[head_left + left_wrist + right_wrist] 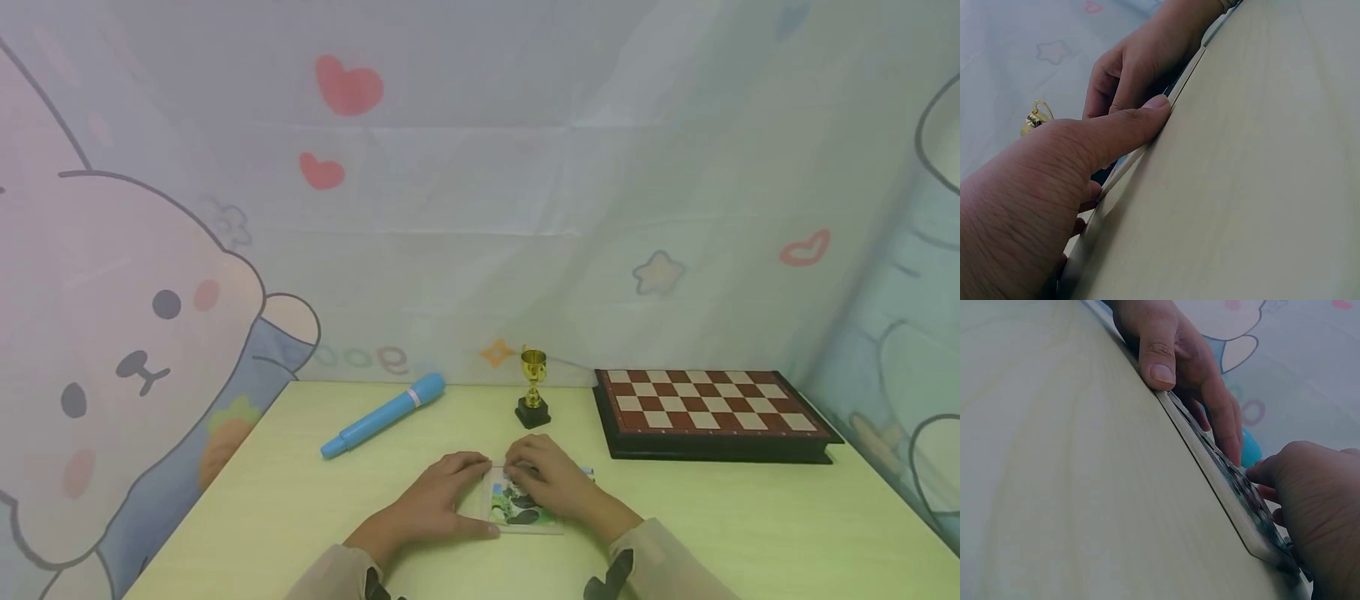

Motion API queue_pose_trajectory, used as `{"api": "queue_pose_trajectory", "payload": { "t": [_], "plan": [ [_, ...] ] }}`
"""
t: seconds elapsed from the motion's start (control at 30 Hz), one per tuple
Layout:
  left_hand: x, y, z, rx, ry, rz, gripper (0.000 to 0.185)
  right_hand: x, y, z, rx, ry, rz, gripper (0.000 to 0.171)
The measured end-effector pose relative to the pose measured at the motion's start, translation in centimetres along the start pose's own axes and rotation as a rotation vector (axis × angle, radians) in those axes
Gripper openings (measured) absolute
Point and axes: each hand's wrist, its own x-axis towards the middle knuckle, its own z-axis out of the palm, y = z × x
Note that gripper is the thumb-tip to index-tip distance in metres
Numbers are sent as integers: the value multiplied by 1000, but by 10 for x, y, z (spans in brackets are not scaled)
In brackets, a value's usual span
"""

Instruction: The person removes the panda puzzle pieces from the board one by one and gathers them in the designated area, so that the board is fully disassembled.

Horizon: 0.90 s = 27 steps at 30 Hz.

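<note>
A small, thin puzzle board (517, 508) with a pale wooden rim and a green, white and black picture lies flat on the table. My left hand (429, 506) holds its left side, thumb at the near corner and fingers at the far one. Over the upper part of the picture bends my right hand (553, 483), fingertips and thumb down close together on it. Whatever lies under those fingertips is hidden, so I cannot tell if they pinch a piece. In the right wrist view the board (1212, 477) shows its pale edge and uneven printed top.
Behind the hands, a small gold trophy cup (533, 390) stands on a black base. A blue pen-shaped tube (382, 417) lies at the back left. At the back right sits a chessboard box (705, 404) with brown and white squares. A printed cloth (480, 208) hangs behind the table.
</note>
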Motion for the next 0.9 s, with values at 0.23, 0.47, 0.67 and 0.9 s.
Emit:
{"api": "queue_pose_trajectory", "payload": {
  "t": [0.23, 0.47, 0.67, 0.9],
  "plan": [
    [-1, 0, -2, -18, -6, 5, 98, 1, 1, 0, -14, 18, -15, 4],
    [-1, -2, 0, -20, -6, 0, 99, 0, -1, -1, -44, 2, 3, 7],
    [0, -2, 1, -12, 3, 3, 99, -2, 0, -6, -53, -5, -20, 14],
    [0, 0, 1, 2, -5, -3, 100, -2, 0, -9, -48, 0, -20, 26]
  ]
}}
